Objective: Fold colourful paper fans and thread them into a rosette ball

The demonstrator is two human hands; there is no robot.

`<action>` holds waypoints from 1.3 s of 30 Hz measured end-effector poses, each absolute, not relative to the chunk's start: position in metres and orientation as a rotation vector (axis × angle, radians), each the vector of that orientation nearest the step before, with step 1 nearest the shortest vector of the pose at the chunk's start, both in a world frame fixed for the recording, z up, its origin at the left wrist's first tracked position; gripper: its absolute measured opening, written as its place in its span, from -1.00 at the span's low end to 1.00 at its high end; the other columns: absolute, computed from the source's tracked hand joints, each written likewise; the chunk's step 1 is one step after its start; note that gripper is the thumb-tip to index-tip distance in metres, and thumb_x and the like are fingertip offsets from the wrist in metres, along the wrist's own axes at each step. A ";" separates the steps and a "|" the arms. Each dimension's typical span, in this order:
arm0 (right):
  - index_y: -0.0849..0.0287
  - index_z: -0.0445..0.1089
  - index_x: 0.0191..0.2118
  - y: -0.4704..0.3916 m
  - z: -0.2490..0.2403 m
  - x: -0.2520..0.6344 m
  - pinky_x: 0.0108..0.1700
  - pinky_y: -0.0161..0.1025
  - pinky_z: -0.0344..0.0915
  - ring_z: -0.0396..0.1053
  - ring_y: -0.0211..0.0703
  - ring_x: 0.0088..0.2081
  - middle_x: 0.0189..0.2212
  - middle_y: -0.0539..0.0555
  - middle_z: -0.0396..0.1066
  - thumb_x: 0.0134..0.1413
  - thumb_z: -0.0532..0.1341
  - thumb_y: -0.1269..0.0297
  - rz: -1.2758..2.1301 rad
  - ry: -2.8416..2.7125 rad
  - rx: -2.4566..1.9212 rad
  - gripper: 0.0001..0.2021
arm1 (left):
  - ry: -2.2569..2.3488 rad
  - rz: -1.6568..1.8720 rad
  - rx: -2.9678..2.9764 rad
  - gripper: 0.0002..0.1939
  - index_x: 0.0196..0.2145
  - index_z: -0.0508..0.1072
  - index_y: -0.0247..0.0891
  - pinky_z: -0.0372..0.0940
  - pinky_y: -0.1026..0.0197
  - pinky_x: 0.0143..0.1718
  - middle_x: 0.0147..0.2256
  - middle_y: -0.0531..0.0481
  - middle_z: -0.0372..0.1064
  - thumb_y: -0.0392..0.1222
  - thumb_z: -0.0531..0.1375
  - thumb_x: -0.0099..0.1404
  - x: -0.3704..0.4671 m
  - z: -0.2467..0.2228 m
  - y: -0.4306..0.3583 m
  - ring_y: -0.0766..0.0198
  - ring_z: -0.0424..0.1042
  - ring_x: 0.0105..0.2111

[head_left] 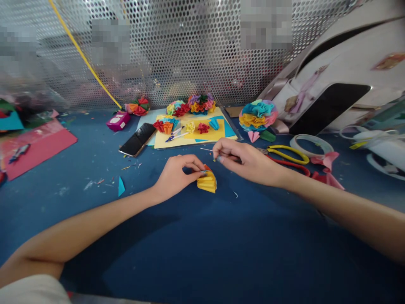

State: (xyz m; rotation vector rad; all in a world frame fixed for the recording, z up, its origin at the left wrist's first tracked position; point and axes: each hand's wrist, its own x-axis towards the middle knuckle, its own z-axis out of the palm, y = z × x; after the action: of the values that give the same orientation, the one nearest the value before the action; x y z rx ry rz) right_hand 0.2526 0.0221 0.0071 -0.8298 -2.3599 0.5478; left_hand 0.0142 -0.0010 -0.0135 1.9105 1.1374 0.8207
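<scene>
Between the thumb and fingers of my left hand is a pleated yellow paper piece, with a bit of orange showing at its upper edge. It is held just above the blue table. To its right, my right hand is closed in a pinch on a thin, pale stick that points left; its exact kind is too small to tell. The two hands are apart. Near my right wrist lie scissors with yellow and red handles, partly hidden by the forearm.
Behind my hands, paper sheets carry pens and small folded paper pieces. Several paper flowers stand along the perforated metal screen. A phone and purple box lie left; a tape roll and bag right.
</scene>
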 end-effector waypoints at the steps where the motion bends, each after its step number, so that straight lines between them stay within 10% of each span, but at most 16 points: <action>1: 0.14 0.36 -0.17 0.021 0.004 0.251 -0.45 -0.36 0.10 0.11 -0.33 -0.54 -0.53 -0.16 0.12 0.27 0.17 0.41 0.601 -2.338 -0.824 -0.93 | 1.136 0.827 1.898 -0.94 -0.37 0.55 -0.24 0.43 0.16 -0.11 -0.34 0.04 0.65 -0.29 0.36 0.25 0.014 -0.014 -0.001 0.21 0.64 -0.28; 5: 0.14 0.51 -0.24 0.016 -0.007 0.246 -0.51 -0.35 -0.04 -0.04 -0.37 -0.59 -0.62 -0.20 -0.03 0.23 0.31 0.36 0.559 -2.256 -0.791 -0.97 | 1.077 0.862 1.843 -0.93 -0.39 0.54 -0.25 0.47 0.24 -0.17 -0.36 0.05 0.64 -0.30 0.36 0.22 0.015 -0.015 0.000 0.25 0.64 -0.32; 12: 0.12 0.61 -0.19 0.013 -0.011 0.247 -0.47 -0.32 0.14 0.26 -0.34 -0.55 -0.38 0.01 0.59 0.32 0.30 0.27 0.411 -2.269 -0.695 -0.88 | 1.074 0.866 1.799 -0.94 -0.39 0.54 -0.26 0.47 0.33 -0.23 -0.37 0.04 0.63 -0.29 0.37 0.22 0.015 -0.016 0.000 0.29 0.63 -0.33; 24: 0.14 0.65 -0.22 0.011 -0.017 0.246 -0.53 -0.32 0.05 0.23 -0.33 -0.61 -0.62 -0.07 0.42 0.31 0.31 0.18 0.347 -2.282 -0.824 -0.81 | 1.104 0.857 1.912 -0.86 -0.33 0.47 -0.22 0.46 0.24 -0.06 -0.33 0.10 0.64 -0.34 0.37 0.23 0.017 -0.014 -0.004 0.27 0.66 -0.29; 31: 0.13 0.63 -0.17 0.008 -0.021 0.246 -0.30 -0.37 0.36 0.59 -0.22 -0.33 -0.28 0.06 0.67 0.34 0.25 0.36 0.364 -2.315 -0.664 -0.84 | 1.074 0.857 1.875 -0.85 -0.28 0.46 -0.22 0.47 0.26 -0.12 -0.34 0.09 0.62 -0.38 0.32 0.21 0.016 -0.016 -0.004 0.28 0.65 -0.30; 39: 0.14 0.63 -0.21 0.007 -0.037 0.243 -0.46 -0.38 0.21 0.46 -0.30 -0.50 -0.46 0.01 0.61 0.35 0.27 0.25 0.382 -2.199 -0.768 -0.83 | 1.030 0.870 1.881 -0.83 -0.21 0.48 -0.21 0.46 0.26 -0.11 -0.36 0.11 0.61 -0.36 0.31 0.24 0.015 -0.017 -0.006 0.29 0.63 -0.29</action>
State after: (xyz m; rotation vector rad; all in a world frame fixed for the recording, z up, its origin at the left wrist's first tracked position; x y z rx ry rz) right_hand 0.2432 0.0071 -0.0365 -0.7680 -2.1985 0.3823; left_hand 0.0150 -0.0065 -0.0175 1.8805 1.0296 0.8695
